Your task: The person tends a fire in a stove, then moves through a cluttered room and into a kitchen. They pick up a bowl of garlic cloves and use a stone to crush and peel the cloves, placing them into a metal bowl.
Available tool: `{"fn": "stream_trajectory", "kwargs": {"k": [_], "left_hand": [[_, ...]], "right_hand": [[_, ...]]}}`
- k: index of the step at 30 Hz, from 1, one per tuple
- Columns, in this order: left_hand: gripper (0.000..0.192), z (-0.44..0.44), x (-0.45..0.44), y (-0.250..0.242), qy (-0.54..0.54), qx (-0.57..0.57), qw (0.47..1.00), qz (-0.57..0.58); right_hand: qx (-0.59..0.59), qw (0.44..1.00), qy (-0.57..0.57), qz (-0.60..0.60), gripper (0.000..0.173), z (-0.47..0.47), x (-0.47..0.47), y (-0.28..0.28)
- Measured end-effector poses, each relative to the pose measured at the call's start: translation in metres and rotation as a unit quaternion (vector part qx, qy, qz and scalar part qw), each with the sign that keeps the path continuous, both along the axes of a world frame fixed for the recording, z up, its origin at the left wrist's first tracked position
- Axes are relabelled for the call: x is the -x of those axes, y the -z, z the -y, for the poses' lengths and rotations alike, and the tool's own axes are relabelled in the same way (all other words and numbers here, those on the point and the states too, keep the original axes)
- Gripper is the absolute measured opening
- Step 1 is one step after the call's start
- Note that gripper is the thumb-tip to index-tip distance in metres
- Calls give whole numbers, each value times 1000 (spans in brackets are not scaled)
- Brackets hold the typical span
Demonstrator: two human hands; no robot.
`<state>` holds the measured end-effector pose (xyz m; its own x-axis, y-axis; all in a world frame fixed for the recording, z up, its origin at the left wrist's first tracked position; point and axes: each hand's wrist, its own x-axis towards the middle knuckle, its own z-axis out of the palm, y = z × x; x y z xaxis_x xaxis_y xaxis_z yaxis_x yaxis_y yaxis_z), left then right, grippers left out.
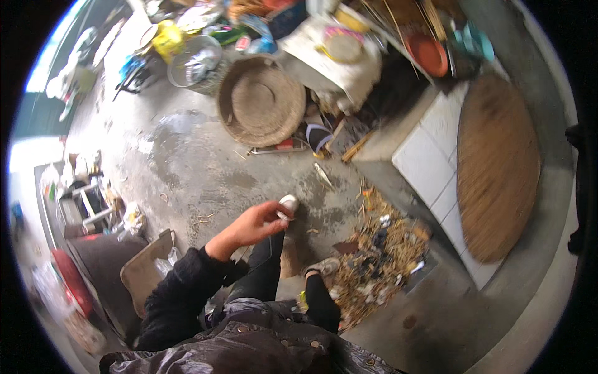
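Observation:
My left hand [259,222] reaches forward from a black fuzzy sleeve, its fingers bent and the thumb close to the forefinger. White shows at the fingertips; it may be a small held thing or part of the white shoe [288,202] just beyond, and I cannot tell which. My right hand is out of view. Below and right of the left hand, the other shoe [324,266] touches a heap of straw and litter [380,252] on the concrete floor [210,163].
Ahead stands a large round brown basin [261,100], with a clear plastic bucket [194,63] to its left. A round wooden board [500,168] leans over white tiles [432,159] at right. A small chair [149,271] and cluttered goods lie left. Damp patches mark the floor.

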<state>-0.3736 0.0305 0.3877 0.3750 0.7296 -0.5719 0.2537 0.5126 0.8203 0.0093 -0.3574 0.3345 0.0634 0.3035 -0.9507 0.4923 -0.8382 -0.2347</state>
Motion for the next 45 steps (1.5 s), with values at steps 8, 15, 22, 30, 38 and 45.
{"fn": "stream_trajectory", "kwargs": {"k": [8,15,22,30,38,45], "left_hand": [[23,64,116,-76,-231,-14,972,33],[17,57,255,-136,-396,-122,910,31],[18,143,356,-178,-600,-177,779,-38],[19,188,460,-190,-751,-217,618,-82],[18,151,653,-211,-770,-201,584,-160],[16,190,754,-211,-822,-121,506,-231]], "right_hand": [[-32,986,-157,-35,58,-202,70,-40],[-32,949,-304,-79,48,-355,169,-64],[-19,870,-470,-145,39,-481,287,-55],[-23,800,-552,-236,32,-588,484,-16],[159,815,-526,-184,42,-656,766,-87],[77,683,-716,-125,49,-669,987,33]]}}
